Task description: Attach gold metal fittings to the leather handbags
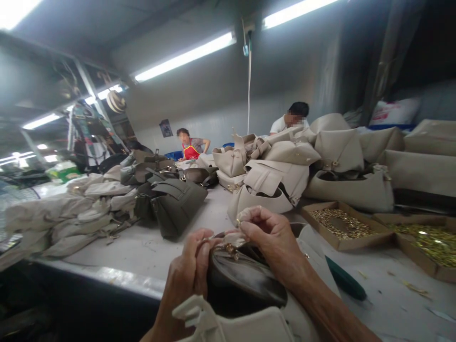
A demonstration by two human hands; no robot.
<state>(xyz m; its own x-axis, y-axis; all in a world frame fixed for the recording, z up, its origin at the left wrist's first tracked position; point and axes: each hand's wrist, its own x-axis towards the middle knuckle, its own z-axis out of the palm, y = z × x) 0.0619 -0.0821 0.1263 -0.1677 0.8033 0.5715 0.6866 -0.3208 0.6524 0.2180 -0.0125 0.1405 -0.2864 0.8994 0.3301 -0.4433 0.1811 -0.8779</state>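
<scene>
A beige handbag (252,325) with a dark lining lies open in front of me, its mouth facing up. My left hand (192,261) is closed on the left end of the bag's zipped edge. At the far side of the mouth, my right hand (274,235) pinches a small gold-coloured metal piece (239,221) just above that edge; its exact kind is too small to tell. A gold zip puller (233,251) hangs between my hands. The fingertips partly hide the edge.
Beige handbags (278,178) are piled behind my hands, dark grey bags (178,204) and cloth-like beige pieces (71,218) to the left. Cardboard trays (347,244) of gold fittings stand right, near a dark green object (345,278). Two people (192,147) sit beyond.
</scene>
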